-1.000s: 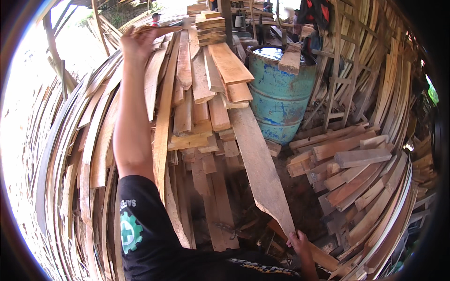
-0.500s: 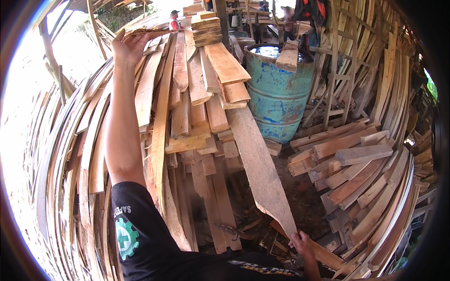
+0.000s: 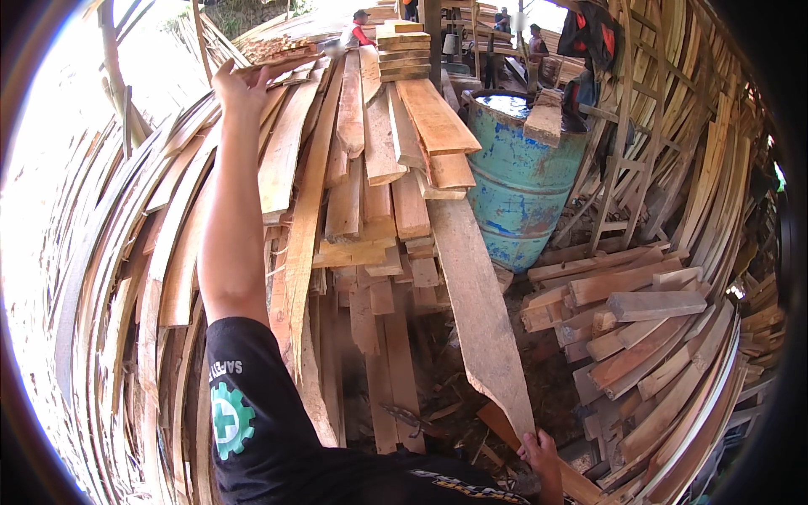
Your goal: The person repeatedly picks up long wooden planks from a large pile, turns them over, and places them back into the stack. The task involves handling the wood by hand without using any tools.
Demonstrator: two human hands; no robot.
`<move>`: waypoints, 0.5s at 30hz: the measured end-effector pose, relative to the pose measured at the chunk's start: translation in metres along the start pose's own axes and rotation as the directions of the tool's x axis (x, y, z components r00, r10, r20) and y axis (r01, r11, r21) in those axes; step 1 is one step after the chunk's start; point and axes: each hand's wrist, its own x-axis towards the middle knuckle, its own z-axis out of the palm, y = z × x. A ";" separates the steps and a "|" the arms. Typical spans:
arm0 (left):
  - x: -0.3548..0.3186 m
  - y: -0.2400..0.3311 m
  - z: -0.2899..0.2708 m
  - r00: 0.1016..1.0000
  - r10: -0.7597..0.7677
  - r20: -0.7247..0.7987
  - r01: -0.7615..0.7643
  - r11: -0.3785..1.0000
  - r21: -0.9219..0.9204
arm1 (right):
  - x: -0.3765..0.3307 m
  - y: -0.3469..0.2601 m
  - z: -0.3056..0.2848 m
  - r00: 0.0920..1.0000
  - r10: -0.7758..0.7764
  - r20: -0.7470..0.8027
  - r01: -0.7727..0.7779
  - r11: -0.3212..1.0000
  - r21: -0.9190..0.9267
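My left hand reaches up to the far left of the timber pile, its fingers around the near end of a rough, thin wooden slab. Down at the lower right, my right hand grips the narrow, angled end of a wide plank. That plank slants up and away, and its far end passes beneath other boards on the pile. A pale, splintered-edged board lies lengthwise along the pile, right of my left forearm.
A blue, rusty drum holding water stands behind the plank, a wood block across its rim. Stacked short boards top the pile. Cut timber is heaped at right, beside a wooden ladder-like frame. People are in the background.
The view has shifted, so the pile and drum sit farther right. Against the pile, my left hand and the rough slab have moved slightly left. My right hand keeps its hold.
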 end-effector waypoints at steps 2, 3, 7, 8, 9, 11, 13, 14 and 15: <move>0.017 0.005 -0.020 0.987 -0.106 -0.124 0.089 0.987 -0.131 | 0.001 0.003 -0.001 1.000 0.001 0.002 -0.001 1.000 -0.007; 0.017 0.004 -0.026 0.960 -0.103 -0.260 0.085 0.993 -0.078 | 0.001 0.005 -0.002 1.000 0.000 -0.005 0.000 1.000 -0.009; 0.073 0.007 -0.116 0.951 -0.147 -0.270 0.149 0.989 -0.012 | 0.004 -0.004 0.006 0.999 -0.018 -0.030 0.018 1.000 0.007; 0.049 -0.012 -0.108 0.933 -0.189 -0.307 0.188 0.982 -0.035 | -0.002 -0.006 0.005 0.998 0.023 -0.064 -0.023 1.000 0.007; 0.030 -0.026 -0.102 0.876 -0.139 -0.462 0.206 0.974 0.097 | -0.005 -0.008 0.004 0.994 0.056 -0.089 -0.055 0.998 0.010; 0.026 -0.040 -0.125 0.883 -0.121 -0.453 0.183 0.978 0.097 | -0.002 0.000 0.001 0.997 0.024 -0.072 -0.023 1.000 0.013; 0.017 -0.049 -0.145 0.896 -0.075 -0.437 0.192 0.954 0.231 | 0.000 -0.002 0.003 0.998 0.033 -0.055 -0.031 0.999 0.032; 0.017 -0.053 -0.153 0.900 -0.066 -0.431 0.201 0.940 0.275 | -0.002 -0.010 0.005 0.997 0.056 -0.047 -0.054 0.997 0.050; 0.013 -0.059 -0.156 0.883 -0.016 -0.470 0.187 0.929 0.319 | -0.006 -0.016 0.006 0.996 0.083 -0.039 -0.081 0.995 0.063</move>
